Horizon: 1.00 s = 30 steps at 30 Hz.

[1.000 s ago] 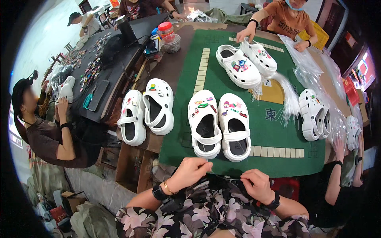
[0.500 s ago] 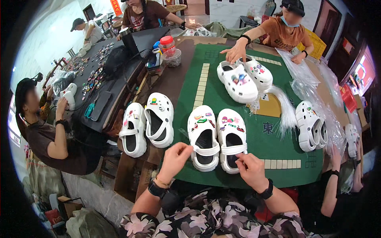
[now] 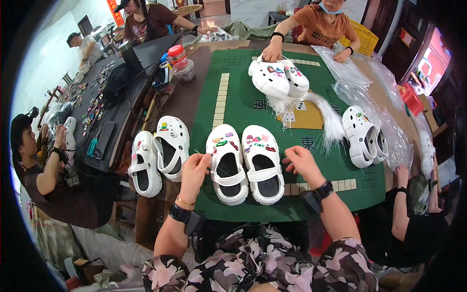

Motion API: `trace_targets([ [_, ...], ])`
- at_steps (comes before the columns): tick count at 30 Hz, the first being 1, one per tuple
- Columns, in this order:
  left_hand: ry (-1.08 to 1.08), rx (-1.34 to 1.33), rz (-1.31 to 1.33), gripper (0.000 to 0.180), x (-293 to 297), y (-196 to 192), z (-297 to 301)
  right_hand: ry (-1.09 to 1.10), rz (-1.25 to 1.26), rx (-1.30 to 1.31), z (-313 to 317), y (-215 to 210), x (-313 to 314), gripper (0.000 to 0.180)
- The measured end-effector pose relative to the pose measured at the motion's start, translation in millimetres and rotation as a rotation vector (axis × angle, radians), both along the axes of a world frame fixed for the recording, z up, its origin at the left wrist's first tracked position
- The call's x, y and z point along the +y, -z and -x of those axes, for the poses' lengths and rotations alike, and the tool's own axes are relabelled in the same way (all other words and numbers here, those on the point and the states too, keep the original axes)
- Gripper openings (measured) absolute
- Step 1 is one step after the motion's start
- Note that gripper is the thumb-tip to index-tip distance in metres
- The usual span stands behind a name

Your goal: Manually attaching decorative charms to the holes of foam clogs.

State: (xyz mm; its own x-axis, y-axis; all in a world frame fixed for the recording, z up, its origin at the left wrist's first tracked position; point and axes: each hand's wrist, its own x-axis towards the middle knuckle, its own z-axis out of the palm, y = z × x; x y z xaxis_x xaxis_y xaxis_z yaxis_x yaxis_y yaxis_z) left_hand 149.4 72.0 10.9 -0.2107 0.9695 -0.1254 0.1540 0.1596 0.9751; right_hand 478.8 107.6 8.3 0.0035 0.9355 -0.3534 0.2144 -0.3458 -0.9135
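In the head view, the left clog (image 3: 228, 179) and the right clog (image 3: 264, 173) are set side by side on the green mat (image 3: 204, 117), toes turned away, between the two hands. The fingertips of the left hand (image 3: 195, 170) are pinched together by the left clog's outer side; whether something thin is held there cannot be told. The fingers of the right hand (image 3: 302, 164) are loosely spread beside the right clog, with nothing seen in them. For neat work, it seems best that the clogs be steadied, the pinch be moved softly, and the charms (image 3: 222, 143) not be bumped. Little room is left around the left hand, as another white clog (image 3: 173, 143) is just beside it. More bare mat is found past the right hand, toward the bundle of clear strands (image 3: 323, 117). The mat's near edge is close to the heels, so small pulls are safer.
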Motion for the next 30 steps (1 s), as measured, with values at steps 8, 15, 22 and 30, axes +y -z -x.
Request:
trace_targets([
  [8, -0.068, 0.052, -0.067, 0.022, 6, 0, -6, 0.059, -0.05, 0.107, 14, 24, 34, 0.022],
  [15, -0.1, 0.037, -0.325, 0.018, 12, -4, -15, 0.183, -0.246, 0.396, 24, 23, 44, 0.022],
  [22, 0.087, -0.328, -0.281, 0.022, 8, -63, -43, 0.049, -0.439, 0.359, 50, -42, 31, 0.015],
  [30, 0.165, -0.044, -0.374, 0.015, 3, -71, -68, -0.136, -0.493, 0.309, 82, -72, 9, 0.012],
])
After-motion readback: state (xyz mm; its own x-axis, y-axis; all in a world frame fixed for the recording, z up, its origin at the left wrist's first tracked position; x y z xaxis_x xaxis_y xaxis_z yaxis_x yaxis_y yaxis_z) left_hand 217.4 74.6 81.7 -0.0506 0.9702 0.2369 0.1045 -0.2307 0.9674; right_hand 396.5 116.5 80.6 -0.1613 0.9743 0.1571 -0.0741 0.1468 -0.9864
